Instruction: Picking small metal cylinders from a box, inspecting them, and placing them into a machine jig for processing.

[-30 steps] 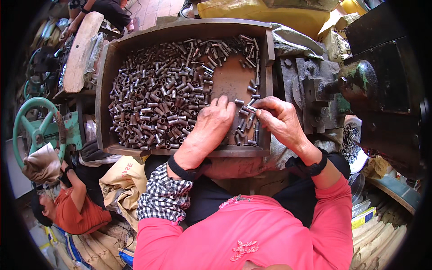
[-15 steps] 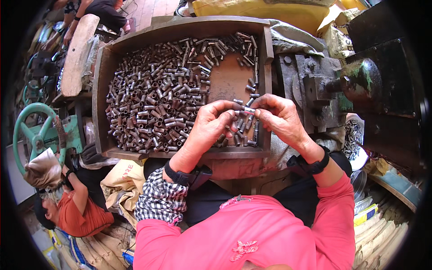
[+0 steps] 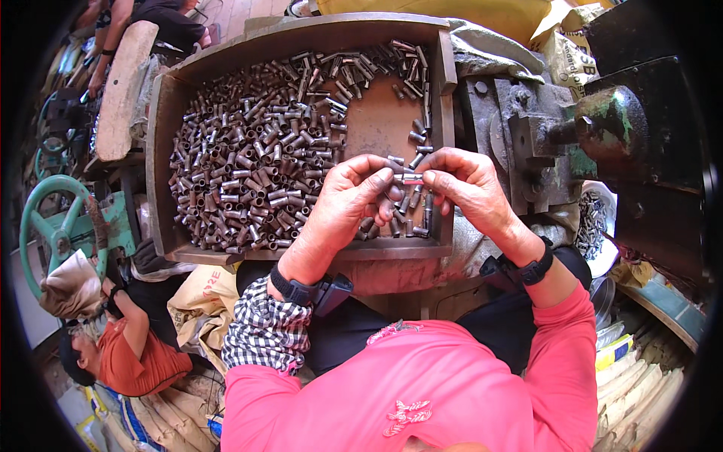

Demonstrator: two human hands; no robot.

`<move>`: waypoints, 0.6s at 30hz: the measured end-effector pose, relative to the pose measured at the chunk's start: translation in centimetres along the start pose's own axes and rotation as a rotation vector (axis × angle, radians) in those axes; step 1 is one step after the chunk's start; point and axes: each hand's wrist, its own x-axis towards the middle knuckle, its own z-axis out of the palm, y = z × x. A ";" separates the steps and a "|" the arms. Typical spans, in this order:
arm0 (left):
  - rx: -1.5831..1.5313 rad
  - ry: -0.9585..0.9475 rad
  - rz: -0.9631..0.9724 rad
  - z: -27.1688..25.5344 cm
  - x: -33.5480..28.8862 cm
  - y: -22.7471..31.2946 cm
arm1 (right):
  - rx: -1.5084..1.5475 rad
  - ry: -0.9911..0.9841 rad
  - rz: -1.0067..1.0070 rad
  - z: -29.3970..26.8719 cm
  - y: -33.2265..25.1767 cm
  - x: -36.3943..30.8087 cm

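From the head view, the person's left hand (image 3: 343,205) and right hand (image 3: 478,190) meet over the brown box (image 3: 446,68), each pinching, thumb against forefinger, one end of a short metal piece (image 3: 412,179). Taking the clock about that piece, the heaped tubes (image 3: 256,173) spread toward 9 and 10 o'clock, a few loose tubes (image 3: 420,232) lie near 6, and the machine (image 3: 617,124) stands between 2 and 3. A slip looks the likeliest trouble to me: the piece is small and seems smooth, so a loosened pinch could drop it among lookalikes below, hard to pick out again. Its long axis runs almost level, from 9 to 3 o'clock; with fingertips covering its ends, I can't tell which way it faces
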 end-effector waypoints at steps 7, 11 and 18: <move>-0.005 -0.001 0.004 0.0 0.1 0.0 | 0.074 -0.020 -0.024 -0.1 0.1 0.1; 0.029 0.003 0.001 0.1 0.1 0.0 | 0.063 -0.003 -0.031 0.1 0.3 0.0; 0.164 0.033 0.034 0.6 -0.1 -0.3 | 0.095 0.056 -0.064 0.8 0.4 -0.1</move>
